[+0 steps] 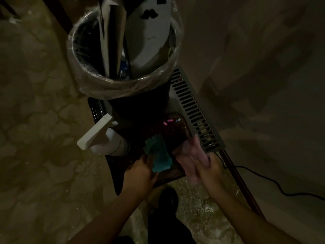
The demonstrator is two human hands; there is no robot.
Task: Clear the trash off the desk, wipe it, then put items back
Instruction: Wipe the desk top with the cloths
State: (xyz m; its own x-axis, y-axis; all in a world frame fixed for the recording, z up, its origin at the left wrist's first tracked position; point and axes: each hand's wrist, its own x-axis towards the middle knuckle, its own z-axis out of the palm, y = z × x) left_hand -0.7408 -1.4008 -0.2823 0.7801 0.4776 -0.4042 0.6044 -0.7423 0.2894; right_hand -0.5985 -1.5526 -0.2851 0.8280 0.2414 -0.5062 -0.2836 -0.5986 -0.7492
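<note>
Fingers (pixel 144 158) of L hand (pixel 140 172) pinch a teal cloth (pixel 158 154) over the dark tray (pixel 186 136); R hand (pixel 212 167) fingers curl round a pink cloth (pixel 190 154). Spray bottle (pixel 105 138) left, bin (pixel 84 77) far.

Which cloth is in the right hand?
The pink cloth, gripped by the right hand near the vent; the teal cloth lies by the left hand.

No readable text; only black moustache print (pixel 149 14) on white card (pixel 149 43) in bin (pixel 123 90).
</note>
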